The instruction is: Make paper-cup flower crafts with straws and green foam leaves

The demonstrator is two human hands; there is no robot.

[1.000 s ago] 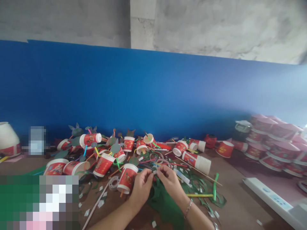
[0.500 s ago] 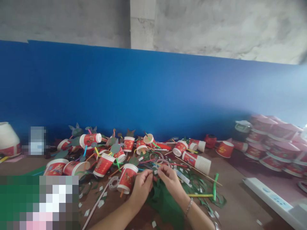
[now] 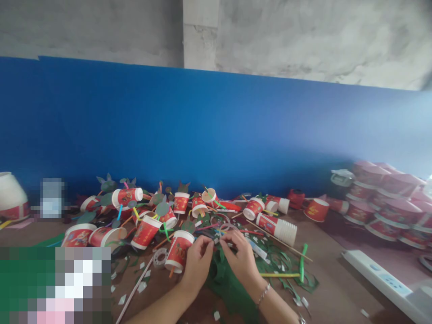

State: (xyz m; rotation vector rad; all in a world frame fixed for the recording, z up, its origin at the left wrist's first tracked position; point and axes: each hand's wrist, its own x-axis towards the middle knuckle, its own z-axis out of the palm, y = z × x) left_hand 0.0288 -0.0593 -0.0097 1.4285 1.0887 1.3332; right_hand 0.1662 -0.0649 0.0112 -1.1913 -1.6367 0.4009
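Note:
My left hand (image 3: 199,258) and my right hand (image 3: 239,252) meet near the middle of the table, thumbs and forefingers pinched close together. Between the fingertips is a small pale piece (image 3: 216,241), perhaps tape or paper; its kind is too small to be sure of. Green paper (image 3: 236,292) lies under the hands, with a curled dark green strip (image 3: 219,265) just below the fingers. Beside my left hand a red paper cup (image 3: 179,252) leans upright, a stick coming out under it. A clear tape roll (image 3: 160,258) lies left of that cup.
Many red paper cups (image 3: 146,231) with straws and paper shapes crowd the back left. A nested cup stack (image 3: 277,228) lies right of centre. White scraps and green offcuts (image 3: 280,258) litter the tabletop. A power strip (image 3: 381,279) and piled pink-topped cups (image 3: 391,207) are at right.
Both hands stay nearly in place. Their fingertips have shifted slightly, the right hand a little left, and the small pale piece shows between them. The cups have not moved.

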